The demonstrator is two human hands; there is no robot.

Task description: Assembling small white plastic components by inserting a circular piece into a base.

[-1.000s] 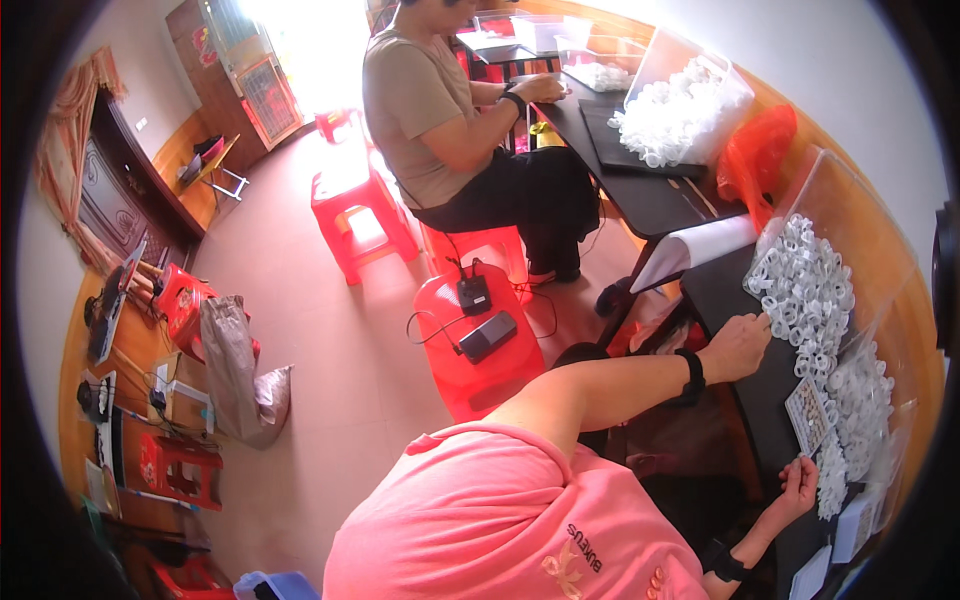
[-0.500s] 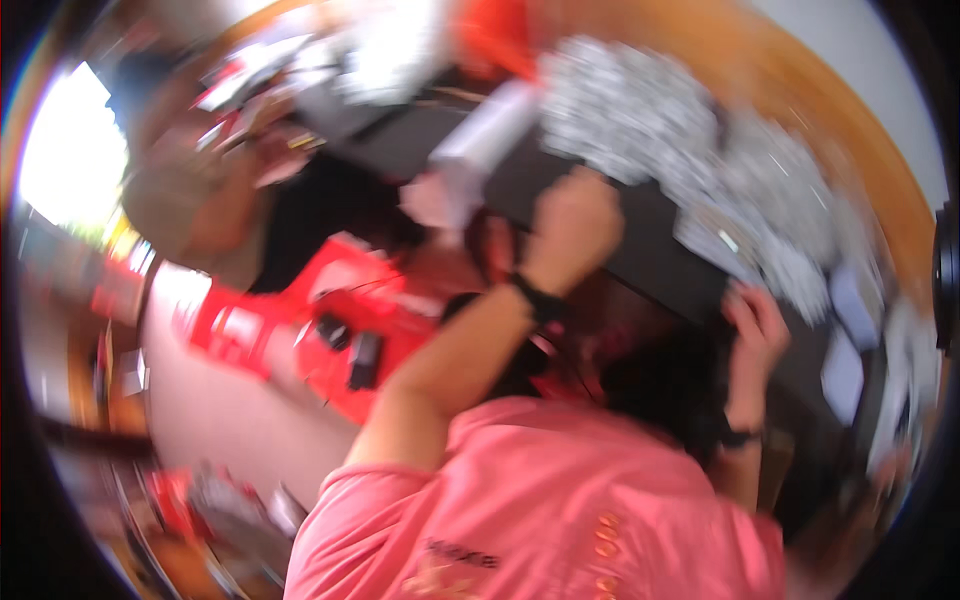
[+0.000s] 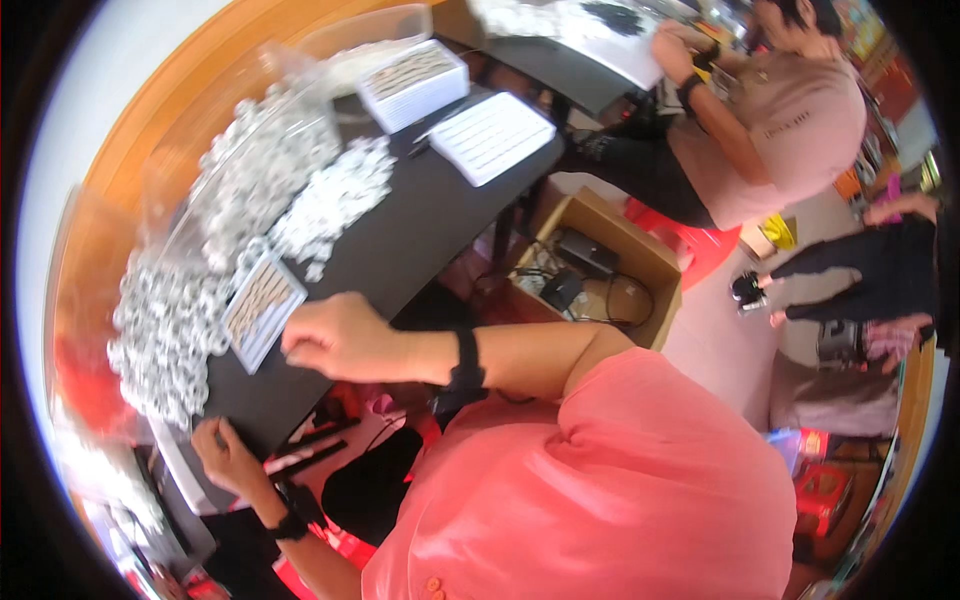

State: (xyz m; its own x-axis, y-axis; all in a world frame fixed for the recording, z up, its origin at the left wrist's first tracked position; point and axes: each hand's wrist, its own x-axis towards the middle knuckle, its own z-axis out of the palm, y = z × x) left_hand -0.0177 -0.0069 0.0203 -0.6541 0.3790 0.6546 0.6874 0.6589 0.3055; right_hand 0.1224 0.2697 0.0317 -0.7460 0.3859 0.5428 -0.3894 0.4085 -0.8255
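My right hand (image 3: 345, 338) hovers at the front of the dark table, its fingers curled together; anything inside them is hidden. Just beyond its fingertips lies a white tray (image 3: 249, 352) with rows of small brown strips. Nearer the table's left end, my left hand (image 3: 226, 456) rests at the edge, fingers loosely bent and apart, with nothing visible in it. A heap of white ring-shaped plastic pieces (image 3: 165, 335) lies beyond the left hand, beside the tray. Smaller white pieces (image 3: 335, 198) are spread past the tray.
A clear bag of white pieces (image 3: 265, 165) stands behind. Farther right are a white box (image 3: 418, 102), a white sheet with rows (image 3: 490, 138) and a pen (image 3: 420, 145). A cardboard box (image 3: 655, 310) with black devices sits beside my right arm. Another person (image 3: 765, 130) works at a second table.
My view has swung sharply, from a blurred look to a clear one. The tray and heap now appear at the left, with both hands by the table's front edge.
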